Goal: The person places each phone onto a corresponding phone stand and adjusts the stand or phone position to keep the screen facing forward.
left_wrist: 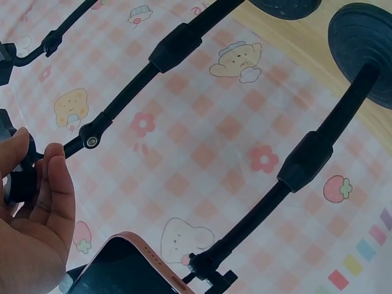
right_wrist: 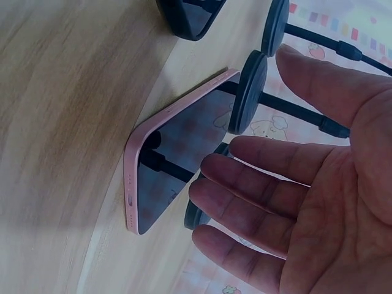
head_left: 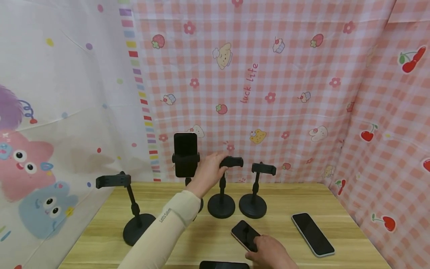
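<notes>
My left hand (head_left: 209, 172) reaches to a black phone stand (head_left: 221, 206) near the back of the table and grips the holder (head_left: 234, 161) at its top. In the left wrist view, thumb and fingers curl round that holder, partly hiding it. Just left of it, another stand carries an upright black phone (head_left: 186, 140), which my left forearm partly overlaps. My right hand (head_left: 270, 252) is at the near end of a pink-edged phone (head_left: 243, 231) lying screen up. The right wrist view shows its fingers (right_wrist: 245, 205) nearly straight beside this phone, gripping nothing.
One stand (head_left: 137, 228) with a bare holder is at the left, and another (head_left: 253, 205) at the back right. A white-edged phone (head_left: 312, 235) lies at the right of the wooden table (head_left: 285, 201). Another dark phone (head_left: 224, 265) shows at the bottom edge. Patterned cloth (head_left: 285, 74) hangs behind.
</notes>
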Demonstrator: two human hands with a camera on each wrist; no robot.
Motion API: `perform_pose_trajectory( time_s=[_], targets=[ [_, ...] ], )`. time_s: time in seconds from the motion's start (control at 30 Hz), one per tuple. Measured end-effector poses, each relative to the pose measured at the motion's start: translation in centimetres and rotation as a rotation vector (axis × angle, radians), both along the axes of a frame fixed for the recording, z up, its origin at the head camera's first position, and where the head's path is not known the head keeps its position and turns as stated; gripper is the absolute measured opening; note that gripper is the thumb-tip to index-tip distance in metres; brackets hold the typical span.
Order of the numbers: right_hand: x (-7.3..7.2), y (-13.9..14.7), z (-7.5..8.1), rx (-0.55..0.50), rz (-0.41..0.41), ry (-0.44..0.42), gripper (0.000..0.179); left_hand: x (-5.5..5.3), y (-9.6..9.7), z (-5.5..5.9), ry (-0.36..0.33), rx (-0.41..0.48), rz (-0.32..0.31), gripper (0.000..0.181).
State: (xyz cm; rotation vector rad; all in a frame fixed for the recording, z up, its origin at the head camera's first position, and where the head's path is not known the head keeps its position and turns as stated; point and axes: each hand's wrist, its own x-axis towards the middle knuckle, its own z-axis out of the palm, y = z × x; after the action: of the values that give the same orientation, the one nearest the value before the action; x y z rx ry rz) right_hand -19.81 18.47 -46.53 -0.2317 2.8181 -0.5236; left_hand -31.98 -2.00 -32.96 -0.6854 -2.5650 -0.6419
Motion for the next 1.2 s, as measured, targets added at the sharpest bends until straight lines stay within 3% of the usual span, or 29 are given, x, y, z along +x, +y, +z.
perform_pose_trajectory(
  time_s=[0.23, 0.7, 1.03, 1.2],
  targets=[
    [0.3, -0.3, 0.1, -0.050, -0.025, -0.048, 0.035, 0.2, 0.0, -0.3, -0.051, 0.060, -0.003, 0.044],
    [0.5, -0.9, -0.4, -0.044, -0.023, -0.071, 0.036, 0.4, -0.4, -1.2, -0.145, 0.182, -0.014, 0.056],
    [0.5, -1.5, -0.9, -0.026, 0.013, -0.081, 0.052, 0.7, -0.9, -1.8, -0.130, 0.176, -0.015, 0.063],
    [0.4, -2.0, -0.9, 0.023, 0.076, -0.058, 0.057, 0.7, -1.1, -2.1, -0.147, 0.165, 0.006, 0.064]
  ],
)
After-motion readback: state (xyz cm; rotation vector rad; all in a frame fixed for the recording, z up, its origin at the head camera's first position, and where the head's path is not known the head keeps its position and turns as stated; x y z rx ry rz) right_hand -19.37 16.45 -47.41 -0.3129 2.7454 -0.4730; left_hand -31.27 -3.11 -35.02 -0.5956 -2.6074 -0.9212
